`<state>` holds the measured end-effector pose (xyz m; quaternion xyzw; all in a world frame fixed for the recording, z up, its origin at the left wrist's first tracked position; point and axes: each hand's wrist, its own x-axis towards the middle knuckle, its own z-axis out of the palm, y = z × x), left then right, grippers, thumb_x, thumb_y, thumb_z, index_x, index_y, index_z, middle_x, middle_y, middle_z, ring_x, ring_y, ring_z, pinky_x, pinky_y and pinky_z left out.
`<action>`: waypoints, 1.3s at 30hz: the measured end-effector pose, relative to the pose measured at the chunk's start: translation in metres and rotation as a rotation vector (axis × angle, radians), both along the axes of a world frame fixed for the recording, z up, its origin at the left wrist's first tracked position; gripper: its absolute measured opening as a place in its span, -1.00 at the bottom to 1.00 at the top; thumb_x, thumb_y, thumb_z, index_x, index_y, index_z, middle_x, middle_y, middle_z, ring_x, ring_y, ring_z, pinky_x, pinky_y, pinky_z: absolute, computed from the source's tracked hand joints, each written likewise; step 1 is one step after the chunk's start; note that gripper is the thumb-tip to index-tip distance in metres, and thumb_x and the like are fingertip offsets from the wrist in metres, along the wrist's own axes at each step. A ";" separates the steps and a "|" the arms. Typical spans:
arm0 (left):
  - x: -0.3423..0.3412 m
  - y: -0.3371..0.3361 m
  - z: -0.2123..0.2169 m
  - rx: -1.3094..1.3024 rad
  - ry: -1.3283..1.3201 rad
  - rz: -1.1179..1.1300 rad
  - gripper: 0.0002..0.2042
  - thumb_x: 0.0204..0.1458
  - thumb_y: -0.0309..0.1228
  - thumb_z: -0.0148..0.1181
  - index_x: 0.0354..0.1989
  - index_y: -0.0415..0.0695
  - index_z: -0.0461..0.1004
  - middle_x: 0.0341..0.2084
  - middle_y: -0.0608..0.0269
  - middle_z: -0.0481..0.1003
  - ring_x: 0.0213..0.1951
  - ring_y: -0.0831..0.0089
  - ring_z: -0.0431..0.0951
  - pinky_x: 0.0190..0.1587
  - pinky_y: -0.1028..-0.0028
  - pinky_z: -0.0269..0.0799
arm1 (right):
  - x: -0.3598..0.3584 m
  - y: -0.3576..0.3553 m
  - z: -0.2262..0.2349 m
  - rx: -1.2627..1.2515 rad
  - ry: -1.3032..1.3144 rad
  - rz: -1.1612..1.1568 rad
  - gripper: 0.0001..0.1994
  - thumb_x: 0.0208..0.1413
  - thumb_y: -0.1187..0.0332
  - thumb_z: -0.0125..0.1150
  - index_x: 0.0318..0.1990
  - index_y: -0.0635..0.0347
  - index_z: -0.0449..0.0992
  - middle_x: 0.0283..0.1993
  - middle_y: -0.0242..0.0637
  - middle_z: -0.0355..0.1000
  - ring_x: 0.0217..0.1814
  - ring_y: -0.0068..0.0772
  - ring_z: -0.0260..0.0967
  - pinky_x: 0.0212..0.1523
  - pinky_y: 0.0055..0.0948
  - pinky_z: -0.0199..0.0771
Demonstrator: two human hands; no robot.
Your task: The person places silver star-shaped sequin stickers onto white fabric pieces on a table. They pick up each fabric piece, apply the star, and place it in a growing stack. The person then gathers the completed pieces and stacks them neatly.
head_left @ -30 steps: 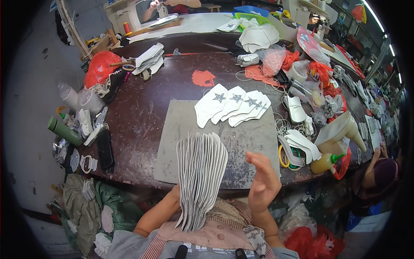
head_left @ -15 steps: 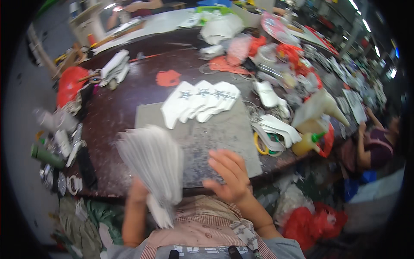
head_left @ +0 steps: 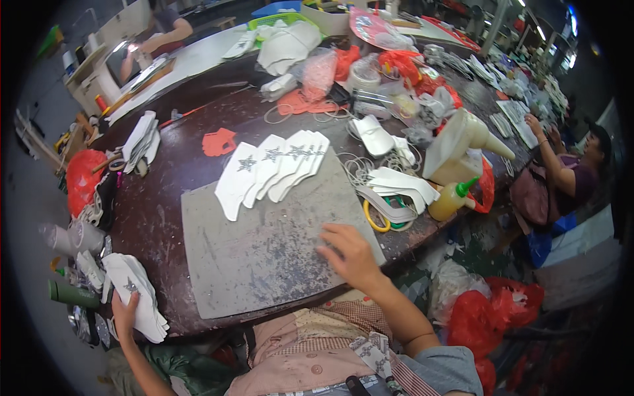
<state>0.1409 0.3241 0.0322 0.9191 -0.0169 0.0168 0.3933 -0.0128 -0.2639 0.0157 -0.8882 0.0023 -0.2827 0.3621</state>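
Now left hand point(head_left: 124, 311) clamps white cut-piece stack point(head_left: 135, 295) at table's 8 o'clock edge; right hand point(head_left: 349, 254) flat, fingers spread, on grey mat point(head_left: 264, 244), fanned star pieces point(head_left: 274, 168) at 12 o'clock.

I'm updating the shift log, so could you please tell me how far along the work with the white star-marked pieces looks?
Done: a fanned row of white star-marked pieces lies on the grey mat. In hand: the left hand grips a stack of white pieces at the table's left edge, while the right hand rests flat and empty on the mat. Left: that whole stack, plus loose white pieces further right.
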 end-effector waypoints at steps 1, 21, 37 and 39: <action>-0.001 0.004 0.002 -0.026 0.045 0.005 -0.46 0.07 -0.39 0.31 0.21 -0.36 0.34 -0.03 0.10 0.53 -0.01 0.33 0.51 0.12 0.35 0.37 | 0.002 -0.005 0.002 0.045 0.006 -0.006 -0.74 0.02 0.41 0.38 -0.13 0.29 0.56 0.02 -0.05 0.49 0.08 0.01 0.42 0.09 -0.17 0.43; 0.032 0.052 0.032 0.247 0.043 0.150 -0.11 -0.29 -0.30 0.58 0.29 -0.29 0.27 -0.11 0.08 0.51 -0.08 0.30 0.52 0.02 0.37 0.42 | 0.012 0.006 0.008 -0.312 0.022 -0.016 -0.78 -0.02 0.48 0.35 -0.18 0.30 0.55 -0.08 -0.15 0.49 -0.02 -0.02 0.39 0.01 -0.15 0.37; -0.021 -0.332 0.042 0.104 -0.552 -1.193 -0.51 0.05 -0.30 0.34 0.17 -0.10 0.43 0.18 -0.02 0.39 0.14 0.02 0.44 0.18 0.17 0.36 | 0.024 0.007 -0.002 -0.433 -0.028 -0.034 -0.87 -0.01 0.43 0.26 -0.32 0.21 0.45 -0.20 -0.19 0.41 -0.11 -0.08 0.34 -0.10 -0.16 0.33; -0.034 -0.371 0.026 0.085 -0.514 -1.406 -0.47 0.07 -0.23 0.33 0.21 -0.10 0.39 0.23 -0.04 0.35 0.19 0.03 0.41 0.23 0.14 0.32 | 0.027 0.004 0.000 -0.461 -0.026 -0.022 -0.89 0.00 0.43 0.22 -0.33 0.21 0.44 -0.20 -0.17 0.39 -0.12 -0.08 0.33 -0.11 -0.17 0.33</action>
